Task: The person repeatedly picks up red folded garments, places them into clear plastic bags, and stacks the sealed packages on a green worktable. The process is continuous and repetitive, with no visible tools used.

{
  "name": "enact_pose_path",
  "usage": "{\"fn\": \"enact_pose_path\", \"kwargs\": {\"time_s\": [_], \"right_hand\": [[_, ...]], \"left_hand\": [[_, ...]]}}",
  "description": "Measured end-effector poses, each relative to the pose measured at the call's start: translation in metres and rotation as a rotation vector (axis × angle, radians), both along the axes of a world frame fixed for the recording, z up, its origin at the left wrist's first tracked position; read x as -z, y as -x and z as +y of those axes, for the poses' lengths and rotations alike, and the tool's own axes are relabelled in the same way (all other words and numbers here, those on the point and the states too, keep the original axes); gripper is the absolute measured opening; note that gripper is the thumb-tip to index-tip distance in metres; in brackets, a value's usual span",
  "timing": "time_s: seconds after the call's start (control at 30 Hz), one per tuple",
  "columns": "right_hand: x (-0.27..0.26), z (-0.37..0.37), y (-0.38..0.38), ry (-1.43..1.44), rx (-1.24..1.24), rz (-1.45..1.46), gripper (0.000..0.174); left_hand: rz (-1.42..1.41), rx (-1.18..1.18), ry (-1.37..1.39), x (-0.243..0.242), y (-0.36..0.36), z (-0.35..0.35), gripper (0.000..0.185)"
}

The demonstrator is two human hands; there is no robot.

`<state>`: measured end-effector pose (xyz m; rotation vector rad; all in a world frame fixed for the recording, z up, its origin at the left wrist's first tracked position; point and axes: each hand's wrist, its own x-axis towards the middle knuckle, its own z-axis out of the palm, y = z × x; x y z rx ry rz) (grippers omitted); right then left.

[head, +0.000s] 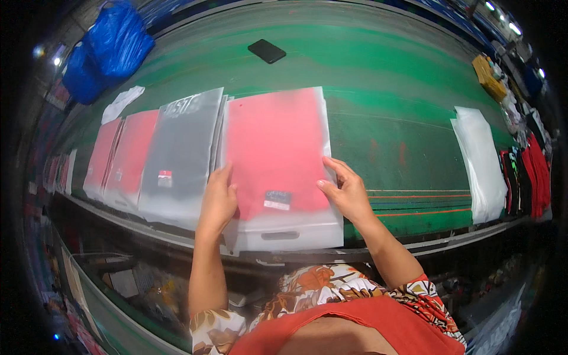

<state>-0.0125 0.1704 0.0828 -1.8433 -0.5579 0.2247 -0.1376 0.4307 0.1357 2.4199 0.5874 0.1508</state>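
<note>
A frosted plastic bag [275,146] with a folded red garment inside lies in front of me on the green table. It bears a dark-and-white label [278,200] and has a handle slot near its lower edge. My left hand [219,197] grips the bag's left edge, its thumb over the plastic. At the right edge, my right hand [348,188] holds the side between thumb and fingers. Directly left is a stack of bags with a dark grey garment [182,151] showing on top. Beyond it, two more piles hold red garments [131,151].
A black phone [266,51] lies toward the table's far side. Flat white plastic bags [479,164] are piled at the right, beside folded red and black garments [534,173]. A blue plastic sack [117,44] stands at the back left, near a white piece [122,103].
</note>
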Motion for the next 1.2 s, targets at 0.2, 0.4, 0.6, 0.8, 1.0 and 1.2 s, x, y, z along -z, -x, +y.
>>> {"fn": "enact_pose_path", "kwargs": {"time_s": [0.2,0.4,0.6,0.8,1.0,1.2], "right_hand": [[0.003,0.011,0.003,-0.001,0.041,-0.041,0.051],[0.011,0.001,0.019,0.009,0.121,-0.077,0.053],[0.015,0.004,0.027,-0.042,0.14,-0.049,0.051],[0.012,-0.037,0.039,-0.188,0.186,0.112,0.043],[0.039,-0.162,0.053,-0.036,0.182,0.018,0.03],[0.02,-0.324,0.058,0.059,0.127,0.035,0.023]], "left_hand": [[0.061,-0.04,-0.024,0.008,-0.01,0.012,0.057],[0.083,-0.046,-0.017,0.004,-0.027,0.007,0.056],[-0.029,-0.002,0.007,0.018,-0.022,0.02,0.057],[0.048,-0.101,-0.322,-0.008,-0.018,-0.025,0.055],[-0.19,-0.056,-0.463,-0.009,-0.005,-0.126,0.055],[-0.295,0.36,-0.452,0.022,-0.022,-0.32,0.044]]}}
